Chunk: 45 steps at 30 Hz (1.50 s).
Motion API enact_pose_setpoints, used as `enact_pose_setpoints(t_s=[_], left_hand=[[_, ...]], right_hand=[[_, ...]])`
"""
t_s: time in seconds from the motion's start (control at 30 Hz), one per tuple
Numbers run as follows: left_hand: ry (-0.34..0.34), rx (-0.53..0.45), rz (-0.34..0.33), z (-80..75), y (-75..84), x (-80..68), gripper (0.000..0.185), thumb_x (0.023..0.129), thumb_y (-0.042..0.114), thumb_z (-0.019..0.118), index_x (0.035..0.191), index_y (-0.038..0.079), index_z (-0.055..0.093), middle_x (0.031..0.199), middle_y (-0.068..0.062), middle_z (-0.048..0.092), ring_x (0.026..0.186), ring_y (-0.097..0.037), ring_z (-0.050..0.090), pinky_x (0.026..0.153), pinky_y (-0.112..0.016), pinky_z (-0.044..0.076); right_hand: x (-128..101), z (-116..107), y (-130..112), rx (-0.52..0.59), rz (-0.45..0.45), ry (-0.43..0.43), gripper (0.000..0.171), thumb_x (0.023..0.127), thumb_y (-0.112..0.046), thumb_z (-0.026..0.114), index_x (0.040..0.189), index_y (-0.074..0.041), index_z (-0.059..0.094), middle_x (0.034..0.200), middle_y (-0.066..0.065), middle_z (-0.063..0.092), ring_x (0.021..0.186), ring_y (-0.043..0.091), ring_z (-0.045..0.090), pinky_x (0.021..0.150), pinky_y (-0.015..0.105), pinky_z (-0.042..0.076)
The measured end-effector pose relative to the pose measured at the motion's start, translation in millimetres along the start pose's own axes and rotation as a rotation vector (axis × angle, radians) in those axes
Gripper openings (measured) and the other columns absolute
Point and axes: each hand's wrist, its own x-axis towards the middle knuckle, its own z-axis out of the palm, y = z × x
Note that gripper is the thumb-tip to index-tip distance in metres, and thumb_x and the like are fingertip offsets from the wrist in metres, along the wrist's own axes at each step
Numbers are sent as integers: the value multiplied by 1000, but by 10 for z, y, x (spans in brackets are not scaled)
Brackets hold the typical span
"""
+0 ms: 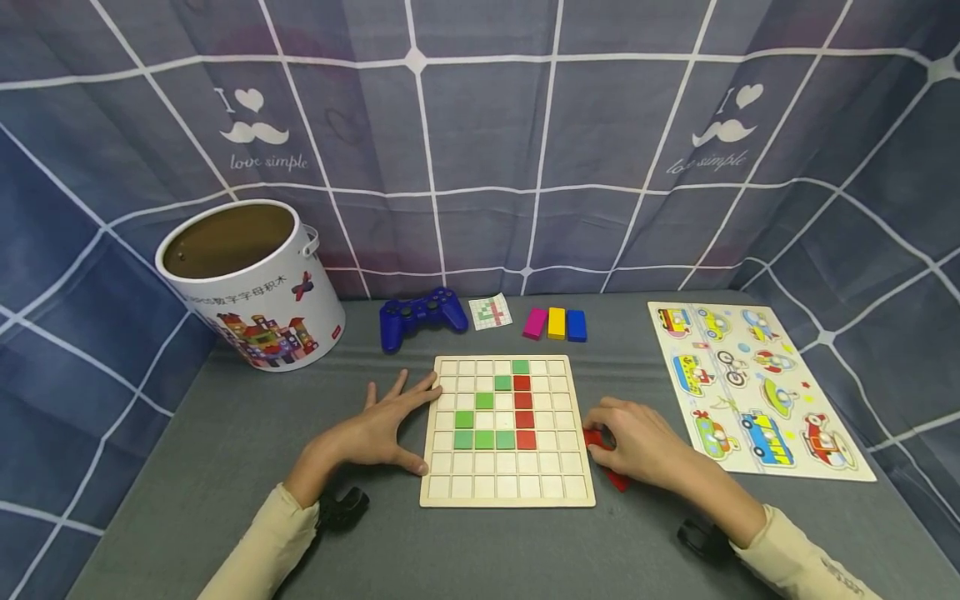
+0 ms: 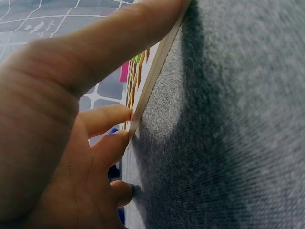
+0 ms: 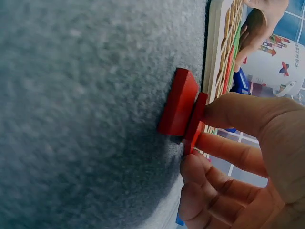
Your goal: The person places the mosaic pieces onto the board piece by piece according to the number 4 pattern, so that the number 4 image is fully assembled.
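Observation:
A light wooden grid board (image 1: 507, 492) lies on the grey table, with green tiles (image 1: 484, 401) and red tiles (image 1: 523, 400) in several of its squares. My left hand (image 1: 378, 429) rests at the board's left side, fingers spread, with thumb and fingertips touching the edge. Just right of the board, my right hand (image 1: 637, 442) pinches a red block (image 3: 194, 121) between thumb and fingers. Beside it on the table lies a second red block (image 3: 178, 102), partly hidden by the hand in the head view.
Behind the board are a blue game controller (image 1: 422, 317), a small pattern card (image 1: 491, 312), and pink (image 1: 535, 323), yellow (image 1: 556, 323) and blue (image 1: 577, 326) blocks. A white bucket (image 1: 300, 317) stands at the back left; a picture puzzle board (image 1: 757, 383) lies at the right.

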Motion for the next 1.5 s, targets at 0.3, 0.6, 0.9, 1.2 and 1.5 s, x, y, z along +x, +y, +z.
enact_pose_setpoints(t_s=[0.3, 0.6, 0.9, 1.2, 1.5], left_hand=[[-6, 0, -4, -2, -6, -18, 115, 68, 50, 89, 160, 23, 27, 168, -1, 5, 149, -41, -10, 102, -76, -15], [-4, -11, -2, 7, -12, -17, 113, 68, 49, 90, 160, 23, 28, 168, 0, 5, 149, -41, -10, 101, -76, -16], [-13, -14, -13, -10, 14, 3, 115, 68, 46, 91, 160, 22, 27, 168, 1, 5, 150, -40, -11, 103, -75, -15], [-15, -6, -11, -15, 8, 6, 115, 67, 48, 90, 160, 22, 28, 168, -1, 6, 149, -41, -10, 102, -76, -15], [-13, -12, -8, -11, -1, -1, 114, 68, 47, 90, 160, 22, 28, 168, 0, 5, 149, -41, -11, 102, -76, -16]], right_hand=[[41, -45, -34, -14, 23, 29, 17, 76, -18, 79, 91, -13, 73, 79, -9, 55, 60, 4, 44, 50, 23, 38], [157, 49, -222, 39, -115, 62, 14, 78, -21, 77, 90, -17, 71, 80, -10, 53, 56, 0, 41, 48, 20, 35], [276, 174, -448, 80, -320, 52, 14, 77, -15, 79, 89, -15, 72, 79, -9, 55, 60, 0, 40, 51, 18, 34], [333, 225, -582, 44, -335, -2, 17, 74, -16, 80, 90, -15, 75, 83, -6, 56, 66, 4, 46, 59, 23, 42], [361, 259, -620, 54, -359, -9, 11, 76, -16, 80, 85, -16, 74, 77, -7, 52, 59, 2, 39, 54, 19, 34]])
